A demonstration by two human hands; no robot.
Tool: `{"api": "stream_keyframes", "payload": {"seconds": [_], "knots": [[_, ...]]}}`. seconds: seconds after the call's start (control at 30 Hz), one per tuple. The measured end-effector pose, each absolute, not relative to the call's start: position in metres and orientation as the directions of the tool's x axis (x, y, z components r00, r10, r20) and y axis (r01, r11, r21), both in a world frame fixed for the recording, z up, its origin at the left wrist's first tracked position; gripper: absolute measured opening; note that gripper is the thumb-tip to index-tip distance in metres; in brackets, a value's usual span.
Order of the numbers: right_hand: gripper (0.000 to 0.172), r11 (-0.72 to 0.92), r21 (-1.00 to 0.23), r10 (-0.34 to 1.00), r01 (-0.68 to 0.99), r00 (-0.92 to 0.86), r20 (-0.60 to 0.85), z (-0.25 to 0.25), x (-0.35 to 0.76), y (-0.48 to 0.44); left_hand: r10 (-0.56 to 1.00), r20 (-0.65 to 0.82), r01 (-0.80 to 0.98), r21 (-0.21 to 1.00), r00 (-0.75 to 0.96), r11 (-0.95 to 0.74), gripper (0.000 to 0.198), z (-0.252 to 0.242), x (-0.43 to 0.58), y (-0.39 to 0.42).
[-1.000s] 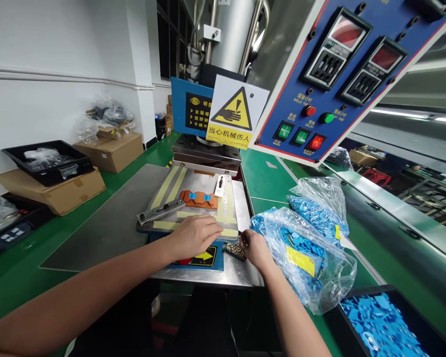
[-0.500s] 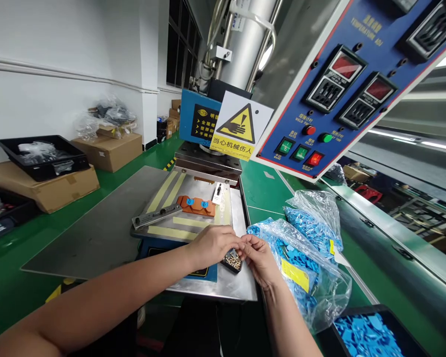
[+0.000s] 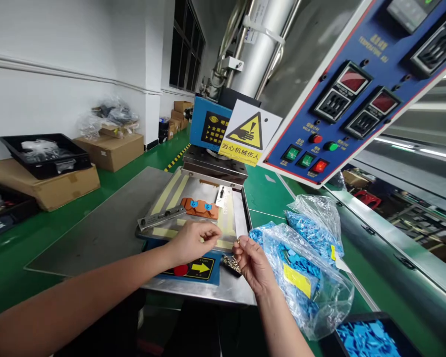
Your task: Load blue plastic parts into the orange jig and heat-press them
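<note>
My right hand (image 3: 254, 265) pinches a small brass-coloured metal piece (image 3: 238, 241) between thumb and fingertips, beside a small black tray (image 3: 228, 269) of similar pieces. To its left, my left hand (image 3: 193, 241) hovers over the front of the machine's plate, with fingers curled and thumb close to them. Whether something tiny sits in that grip is hidden. Beyond the left hand, an orange fixture block (image 3: 200, 208) carries two blue plastic parts (image 3: 208, 207). A metal bar (image 3: 161, 217) lies at its left and a small metal block (image 3: 222, 196) at its right.
Above the plate hangs the press head (image 3: 215, 166) with a warning sign (image 3: 250, 131). A blue control panel (image 3: 319, 124) leans in from the right. Bags of blue parts (image 3: 305, 263) and a black bin (image 3: 386, 317) stand at right. A start panel (image 3: 200, 268) faces me.
My hands, together over the tray before, have come apart. The left moved left, and the right now holds the brass-coloured piece in view. The camera view shifted slightly.
</note>
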State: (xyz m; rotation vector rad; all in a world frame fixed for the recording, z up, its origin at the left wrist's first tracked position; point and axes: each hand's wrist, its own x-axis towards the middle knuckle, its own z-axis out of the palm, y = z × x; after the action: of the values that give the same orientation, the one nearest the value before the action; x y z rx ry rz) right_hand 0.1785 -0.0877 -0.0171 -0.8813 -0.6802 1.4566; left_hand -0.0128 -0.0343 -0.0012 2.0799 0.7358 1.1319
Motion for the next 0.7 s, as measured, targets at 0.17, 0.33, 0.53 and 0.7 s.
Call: {"api": "stream_keyframes", "payload": {"seconds": [0.17,0.33,0.53,0.7], "knots": [[0.015,0.1,-0.958,0.992,-0.27,0.101,0.075,-0.016,0.168,-0.059,0.802,0.399,0.215,0.821,0.445,-0.528,0.016,0.005,-0.051,-0.021],[0.018,0.302,-0.916,0.939,0.266,0.082,0.334,-0.01,0.152,-0.013,0.845,0.35,0.334,0.804,0.403,-0.492,0.021,0.011,-0.083,0.002],[0.013,0.432,-0.597,0.853,0.676,-0.09,0.514,-0.008,0.139,0.025,0.803,0.401,0.533,0.603,0.441,-0.594,0.018,0.014,-0.098,0.034],[0.014,0.437,-0.456,0.83,0.775,-0.151,0.537,-0.014,0.134,0.032,0.793,0.37,0.574,0.551,0.483,-0.606,0.015,0.022,-0.09,0.049]]}}
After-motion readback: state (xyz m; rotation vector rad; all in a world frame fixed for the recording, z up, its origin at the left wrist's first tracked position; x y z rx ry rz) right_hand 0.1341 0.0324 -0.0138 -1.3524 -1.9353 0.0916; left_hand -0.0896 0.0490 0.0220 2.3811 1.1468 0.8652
